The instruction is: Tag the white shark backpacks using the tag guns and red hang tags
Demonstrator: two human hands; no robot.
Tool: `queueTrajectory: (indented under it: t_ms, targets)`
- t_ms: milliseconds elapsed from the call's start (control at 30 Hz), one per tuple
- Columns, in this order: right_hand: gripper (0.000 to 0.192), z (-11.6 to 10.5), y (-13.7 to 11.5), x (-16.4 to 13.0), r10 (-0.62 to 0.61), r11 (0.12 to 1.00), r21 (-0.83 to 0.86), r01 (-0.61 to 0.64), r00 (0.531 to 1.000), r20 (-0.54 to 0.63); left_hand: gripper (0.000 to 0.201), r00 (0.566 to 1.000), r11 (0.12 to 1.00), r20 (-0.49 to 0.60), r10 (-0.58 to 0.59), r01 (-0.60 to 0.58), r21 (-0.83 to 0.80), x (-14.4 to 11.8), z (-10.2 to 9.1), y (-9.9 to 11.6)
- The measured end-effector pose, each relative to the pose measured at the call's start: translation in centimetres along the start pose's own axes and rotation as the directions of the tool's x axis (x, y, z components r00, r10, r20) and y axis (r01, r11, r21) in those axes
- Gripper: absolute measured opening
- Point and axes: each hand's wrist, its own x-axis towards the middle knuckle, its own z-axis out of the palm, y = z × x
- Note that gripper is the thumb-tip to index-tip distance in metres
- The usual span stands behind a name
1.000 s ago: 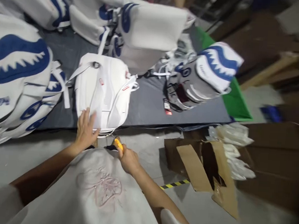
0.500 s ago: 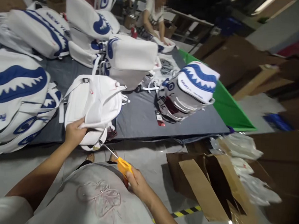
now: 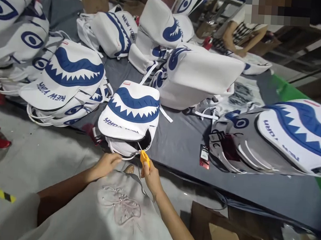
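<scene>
A white backpack [image 3: 131,112] with a blue shark mouth and "NEW YORK" lettering lies at the table's front edge, its printed side up. My right hand [image 3: 151,175] is closed round the orange handle of a long-nosed lighter [image 3: 144,157]. The lighter's thin metal nose reaches to the dark gap at the bag's lower right edge; its tip is hard to see there. My left hand [image 3: 106,164] is just below the bag's near edge, palm down with fingers loosely stretched, holding nothing I can see.
Stacked shark backpacks [image 3: 73,75] stand left; another stack [image 3: 295,132] with a hanging tag [image 3: 204,156] stands right. More white bags [image 3: 201,75] lie behind. A co-worker [image 3: 241,38] handles a bag at the far side. A cardboard box [image 3: 224,236] is on the floor at lower right.
The backpack has been turned over from strap side to printed side. My left hand has let go of it and dropped to its near edge. The view has swung left.
</scene>
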Motion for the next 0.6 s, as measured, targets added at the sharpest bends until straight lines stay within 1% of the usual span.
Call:
queueTrajectory:
  t_ms: [33,67,100,133,167,200,233,267,300,333,367,433,467,500,533,600]
  targets:
    - [0.061,0.2,0.3,0.5,-0.007,1.0,0.004,0.007,1.0,-0.009,0.031,0.999,0.993,-0.031,0.039,-0.035,0.109,0.3,-0.7,0.2]
    - [0.061,0.3,0.5,0.9,-0.016,1.0,0.01,0.017,1.0,-0.025,0.046,0.993,0.961,-0.056,0.106,-0.088,0.261,1.0,-1.4,0.4]
    - [0.061,0.2,0.8,1.2,-0.024,1.0,0.015,0.025,0.999,-0.044,0.059,0.981,0.891,-0.065,0.185,-0.139,0.432,2.1,-2.2,0.6]
    - [0.061,0.1,0.9,1.4,-0.028,0.999,0.021,0.029,0.998,-0.053,0.067,0.963,0.783,-0.06,0.261,-0.175,0.597,3.4,-3.1,0.8]
    - [0.061,-0.1,1.1,1.5,-0.025,0.999,0.024,0.026,0.999,-0.047,0.069,0.942,0.659,-0.062,0.328,-0.182,0.73,4.9,-4.0,0.9]
    - [0.061,-0.3,1.2,1.6,-0.017,1.0,0.025,0.018,0.999,-0.032,0.068,0.918,0.558,-0.089,0.387,-0.156,0.815,6.4,-5.0,0.9]
    - [0.061,-0.5,1.3,1.6,-0.011,1.0,0.025,0.011,1.0,-0.011,0.067,0.886,0.51,-0.148,0.44,-0.112,0.853,7.9,-5.9,1.0]
    - [0.06,-0.6,1.4,1.6,-0.008,1.0,0.026,0.007,1.0,0.007,0.066,0.844,0.501,-0.216,0.49,-0.07,0.863,9.2,-6.9,1.2]
    - [0.06,-0.6,1.4,1.5,-0.011,1.0,0.028,0.011,1.0,0.017,0.064,0.807,0.518,-0.27,0.524,-0.051,0.854,10.3,-7.8,1.4]
    - [0.061,-0.5,1.4,1.3,-0.024,0.999,0.028,0.023,1.0,0.014,0.06,0.79,0.562,-0.308,0.53,-0.056,0.825,11.3,-8.6,1.8]
    - [0.062,-0.2,1.4,1.0,-0.044,0.999,0.024,0.044,0.999,-0.006,0.051,0.799,0.62,-0.322,0.507,-0.079,0.781,12.2,-9.3,2.4]
    - [0.065,0.3,1.3,0.0,-0.087,0.996,-0.003,0.087,0.993,-0.082,0.025,0.862,0.73,-0.294,0.413,-0.12,0.673,13.9,-9.9,4.1]
    - [0.066,0.5,1.2,-0.5,-0.102,0.995,-0.027,0.1,0.987,-0.124,0.018,0.882,0.768,-0.282,0.378,-0.128,0.627,14.7,-9.8,5.2]
    - [0.067,0.5,1.0,-1.1,-0.108,0.993,-0.058,0.1,0.981,-0.159,0.021,0.883,0.79,-0.28,0.376,-0.147,0.596,15.4,-9.3,6.4]
    - [0.067,0.4,0.6,-1.5,-0.104,0.992,-0.094,0.088,0.977,-0.185,0.025,0.866,0.793,-0.281,0.413,-0.191,0.579,16.1,-8.7,7.6]
    - [0.065,-0.3,-0.6,-1.6,-0.066,0.981,-0.192,0.03,0.98,-0.186,0.024,0.816,0.759,-0.223,0.533,-0.345,0.551,17.1,-6.8,9.9]
